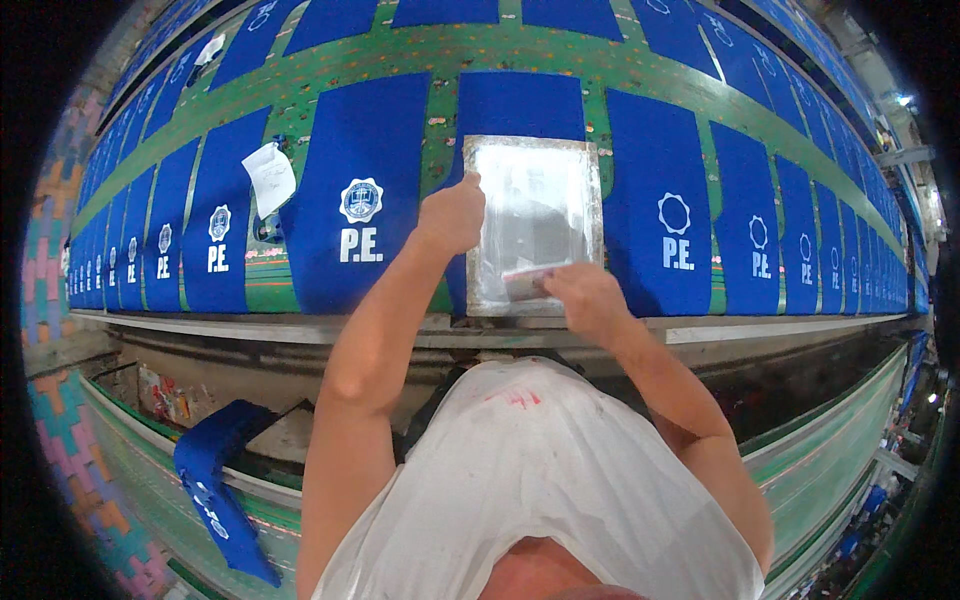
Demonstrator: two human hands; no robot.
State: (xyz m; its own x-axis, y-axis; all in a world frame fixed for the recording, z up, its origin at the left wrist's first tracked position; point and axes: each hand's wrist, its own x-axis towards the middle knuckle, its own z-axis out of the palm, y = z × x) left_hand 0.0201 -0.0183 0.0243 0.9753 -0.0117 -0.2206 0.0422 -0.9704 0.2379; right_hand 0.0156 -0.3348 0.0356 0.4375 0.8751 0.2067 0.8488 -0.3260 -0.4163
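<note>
A screen-printing frame (532,205) with white ink on its mesh lies flat over a blue fabric panel (520,105), whose far end shows beyond it. My left hand (453,217) is closed on the frame's left edge. At the near end of the mesh, my right hand (588,300) grips a squeegee (526,284) that lies across the ink. The panel to the left (362,130) carries a white badge with a detailed centre above white letters. On the panel to the right (655,140), the badge is only a ring above the letters.
Rows of blue panels lie along the green table (440,140), continuing at both sides and farther back. A white paper sheet (269,180) rests on the left. One printed blue panel (222,480) hangs over a rail behind me at the left. The table's near edge (400,326) runs in front of me.
</note>
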